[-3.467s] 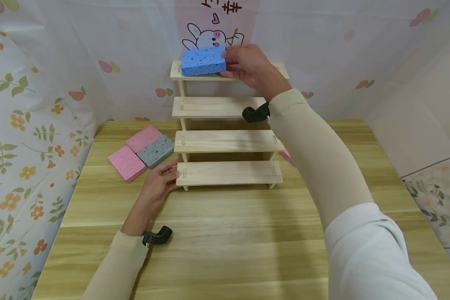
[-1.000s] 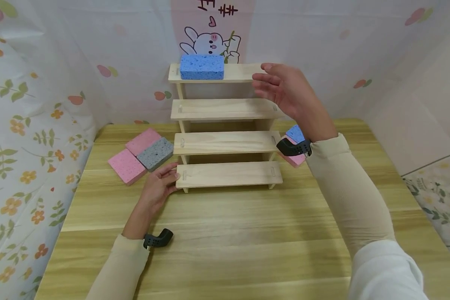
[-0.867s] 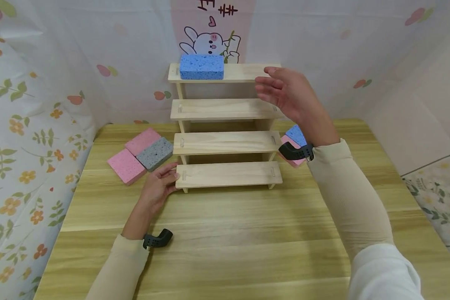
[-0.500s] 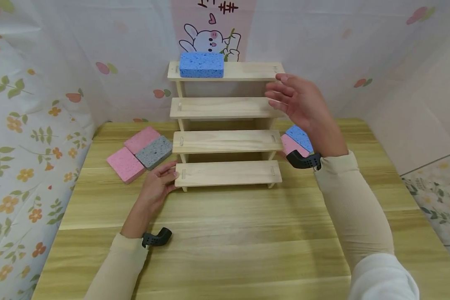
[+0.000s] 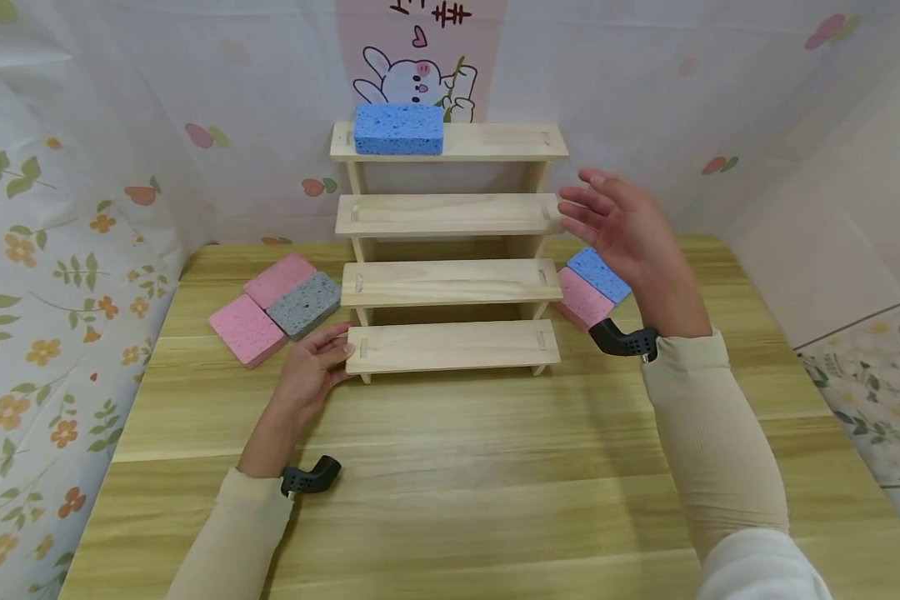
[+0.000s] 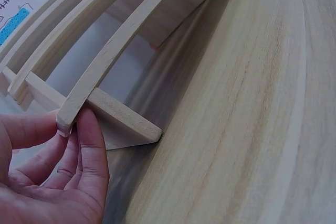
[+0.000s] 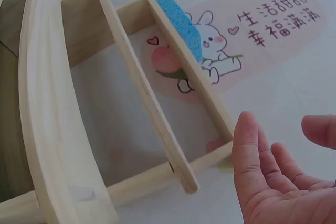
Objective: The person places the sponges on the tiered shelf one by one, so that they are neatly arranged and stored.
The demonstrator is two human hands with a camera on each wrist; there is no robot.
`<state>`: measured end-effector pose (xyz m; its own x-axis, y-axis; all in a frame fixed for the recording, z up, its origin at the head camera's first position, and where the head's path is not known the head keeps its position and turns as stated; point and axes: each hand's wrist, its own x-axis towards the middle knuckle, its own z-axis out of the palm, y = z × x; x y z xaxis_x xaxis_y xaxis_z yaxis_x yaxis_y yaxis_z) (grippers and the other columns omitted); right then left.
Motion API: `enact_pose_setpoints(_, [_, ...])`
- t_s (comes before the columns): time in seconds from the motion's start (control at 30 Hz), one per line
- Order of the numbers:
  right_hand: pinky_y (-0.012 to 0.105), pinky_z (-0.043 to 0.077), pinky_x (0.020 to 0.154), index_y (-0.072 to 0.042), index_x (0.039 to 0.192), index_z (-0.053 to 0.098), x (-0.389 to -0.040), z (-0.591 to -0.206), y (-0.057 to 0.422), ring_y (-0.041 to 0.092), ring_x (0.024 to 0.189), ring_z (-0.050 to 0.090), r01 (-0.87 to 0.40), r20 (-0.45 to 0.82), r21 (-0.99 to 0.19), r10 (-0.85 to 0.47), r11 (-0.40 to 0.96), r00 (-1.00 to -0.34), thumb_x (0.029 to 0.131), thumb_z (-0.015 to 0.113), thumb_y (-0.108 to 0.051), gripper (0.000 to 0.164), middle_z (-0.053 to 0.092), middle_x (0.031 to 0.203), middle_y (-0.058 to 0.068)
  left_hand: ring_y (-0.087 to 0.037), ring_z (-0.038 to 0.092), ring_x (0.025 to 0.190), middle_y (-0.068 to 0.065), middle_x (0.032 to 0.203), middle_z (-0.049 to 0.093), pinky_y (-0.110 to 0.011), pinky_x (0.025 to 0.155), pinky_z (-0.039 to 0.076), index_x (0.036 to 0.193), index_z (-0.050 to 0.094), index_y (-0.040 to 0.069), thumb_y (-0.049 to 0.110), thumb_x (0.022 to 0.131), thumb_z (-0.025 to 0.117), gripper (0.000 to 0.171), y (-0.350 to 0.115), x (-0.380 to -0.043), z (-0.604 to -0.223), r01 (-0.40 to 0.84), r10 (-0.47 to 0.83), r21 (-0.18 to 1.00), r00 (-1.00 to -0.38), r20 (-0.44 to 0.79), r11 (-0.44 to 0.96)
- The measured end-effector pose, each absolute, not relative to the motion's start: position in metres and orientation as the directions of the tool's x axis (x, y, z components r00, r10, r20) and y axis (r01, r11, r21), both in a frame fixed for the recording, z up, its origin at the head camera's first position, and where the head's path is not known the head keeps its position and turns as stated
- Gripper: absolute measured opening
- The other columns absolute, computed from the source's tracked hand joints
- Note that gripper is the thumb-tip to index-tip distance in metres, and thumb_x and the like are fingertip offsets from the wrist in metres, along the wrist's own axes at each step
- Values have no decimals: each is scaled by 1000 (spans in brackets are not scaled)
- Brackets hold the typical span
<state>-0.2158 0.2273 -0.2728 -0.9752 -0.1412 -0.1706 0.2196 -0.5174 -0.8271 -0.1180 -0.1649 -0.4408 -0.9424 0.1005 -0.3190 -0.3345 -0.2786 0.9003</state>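
A stepped wooden shelf (image 5: 453, 346) stands on the table with its tiers rising toward the back. On the left part of its top tier lies a blue sponge (image 5: 398, 130). My left hand (image 5: 311, 371) pinches the left end of the lowest tier; in the left wrist view the thumb and fingers (image 6: 92, 156) close on that board's end. My right hand (image 5: 618, 221) is raised off the shelf's right side with relaxed fingers and holds nothing. Below it, another blue sponge (image 5: 598, 275) and a pink sponge (image 5: 583, 297) lie side by side on the table.
Left of the shelf, two pink sponges (image 5: 247, 331) and a grey sponge (image 5: 304, 306) lie together on the wooden table (image 5: 450, 483). A printed cloth (image 5: 255, 75) hangs behind the shelf, and a floral one (image 5: 52, 333) borders the left side.
My right hand has let go of the blue sponge, which now rests on the top tier. The hand has moved right and down, uncovering the sponges at right. My left hand stays put.
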Motion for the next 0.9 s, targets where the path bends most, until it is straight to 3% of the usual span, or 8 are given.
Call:
enact_pose_setpoints(0.4, [34,57,82,-4,124,58,-205,-299,252,27,95,63,208,-179,-793,-108,-573,-978,94,64,-14,32,64,106,14,-8,64,85,3,100,62,-23,70,55,146,37,-4,-2,98,51,50,-166,-119,-443,-335,102,899,-942,-319,-281])
enact_pose_setpoints(0.9, [32,57,81,-5,123,56,-188,-338,278,25,91,63,237,-262,-787,-39,-570,-964,95,63,-14,30,64,102,12,-7,63,84,3,98,62,-22,69,55,147,36,-4,-3,98,50,51,-165,-119,-442,-336,107,895,-942,-319,-293])
